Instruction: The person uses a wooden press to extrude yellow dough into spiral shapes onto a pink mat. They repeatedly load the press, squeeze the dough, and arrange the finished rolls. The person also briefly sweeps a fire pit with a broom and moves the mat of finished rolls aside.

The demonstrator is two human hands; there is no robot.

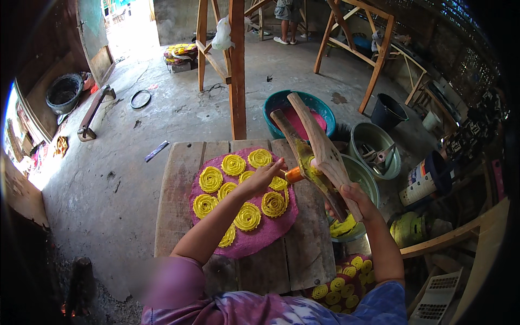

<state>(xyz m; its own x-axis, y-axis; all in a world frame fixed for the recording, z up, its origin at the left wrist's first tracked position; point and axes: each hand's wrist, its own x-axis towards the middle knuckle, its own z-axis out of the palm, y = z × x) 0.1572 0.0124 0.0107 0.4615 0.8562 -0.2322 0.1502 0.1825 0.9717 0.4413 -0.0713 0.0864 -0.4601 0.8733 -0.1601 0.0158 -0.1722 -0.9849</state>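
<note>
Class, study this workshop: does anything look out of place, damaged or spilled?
A black ring lies loose on the floor at left, with a thin strip nearer the table; both look dropped. The floor is cracked, and a dark patch beside the teal basin may be a spill.

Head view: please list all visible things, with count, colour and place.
Table: one, brown, centre
Disc: one, pink, on table
Spirals: about ten, yellow, on disc
Tool: one, brown, over table
Basin: one, teal, beyond table
Tubs: two, pale green, table's right
Bucket: one, black, farther right
Pail: one, mostly white, right
Washtub: one, black, upper left
Ring: one, black, left floor
Bag: one, white, upper middle
Frames: several, brown, top
More spirals: several, yellow, lower right
Edge clutter: many, mixed, uncountable
Co-worker: one, greyish shorts, top
Left grip: one, bare, over disc
Right grip: one, bare, holding tool
</note>
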